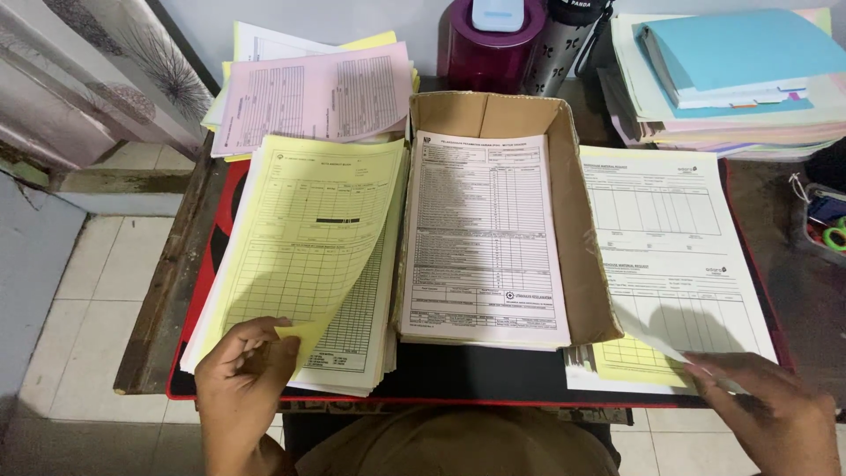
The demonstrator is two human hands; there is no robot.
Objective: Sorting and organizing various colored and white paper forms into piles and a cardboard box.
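My left hand [242, 383] pinches the near corner of a yellow form sheet [308, 238] and curls it up off the left paper stack [366, 348]. At the right, my right hand [775, 410] lifts the near corner of a white form sheet [670, 247], which shows a yellow sheet [630, 357] beneath it. Between the two stacks lies a shallow cardboard box [582, 229] that holds a pile of white printed forms [480, 238].
Pink and yellow forms [317, 88] lie at the back left. A stack of folders with a blue cover [740, 53] is at the back right. A dark purple container [485, 44] and a perforated metal cup [560, 53] stand behind the box. Green scissors [833, 234] are at the right edge.
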